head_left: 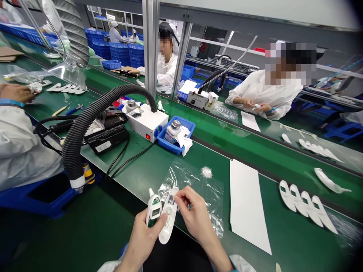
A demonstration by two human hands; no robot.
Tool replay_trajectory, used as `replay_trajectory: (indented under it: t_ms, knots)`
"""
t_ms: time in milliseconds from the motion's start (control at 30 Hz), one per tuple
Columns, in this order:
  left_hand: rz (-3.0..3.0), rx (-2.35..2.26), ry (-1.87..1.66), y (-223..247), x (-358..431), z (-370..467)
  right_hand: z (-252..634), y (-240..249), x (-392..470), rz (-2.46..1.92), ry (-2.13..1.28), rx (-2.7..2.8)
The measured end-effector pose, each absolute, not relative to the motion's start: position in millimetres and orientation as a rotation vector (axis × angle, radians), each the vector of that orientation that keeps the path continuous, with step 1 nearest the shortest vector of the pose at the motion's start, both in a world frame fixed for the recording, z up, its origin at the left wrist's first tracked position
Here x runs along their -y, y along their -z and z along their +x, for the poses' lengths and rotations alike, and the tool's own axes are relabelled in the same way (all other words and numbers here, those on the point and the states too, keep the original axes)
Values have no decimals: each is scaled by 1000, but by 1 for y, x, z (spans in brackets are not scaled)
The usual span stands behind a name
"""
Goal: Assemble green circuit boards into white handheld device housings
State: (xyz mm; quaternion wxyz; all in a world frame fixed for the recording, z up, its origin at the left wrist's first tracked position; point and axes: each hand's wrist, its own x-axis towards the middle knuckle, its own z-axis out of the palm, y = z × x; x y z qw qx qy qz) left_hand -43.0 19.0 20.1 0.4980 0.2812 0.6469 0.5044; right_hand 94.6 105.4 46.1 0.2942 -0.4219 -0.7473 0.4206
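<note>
My left hand (144,236) is closed around a white device half (154,211) with a small screen and a pointed tip. Between its thumb and fingers it also holds a long white shell piece (168,223), side by side with the device half. My right hand (194,211) pinches at the upper end of the shell piece, near its small clear window (171,199); whether its fingertips hold anything else is too small to tell. Under and behind the hands lies a clear plastic bag (187,173), with a small clear bundle (207,172) on it.
A white sheet (246,204) and several white shells (304,200) lie right. A blue tray (177,139) with a metal-capped bottle stands beyond, beside a white box (147,121) with a black hose (76,128). A co-worker's arm (17,94) is at left; others sit across the green belt (215,132).
</note>
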Motion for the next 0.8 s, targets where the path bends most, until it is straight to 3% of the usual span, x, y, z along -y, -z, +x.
replay_trajectory:
  t_ms: [467,667,800]
  knots:
    - [712,-1576,-1248,-22,-14,-43,82,-41,-88,-1278,-1298,1737]
    - [667,-1543,-1342,-26,-7,-44,65,-31,-72,-1091,-1798,1227]
    - [532,-1348,-1447,-17,3,-64,54,-26,-63,-1118,-1914,1129]
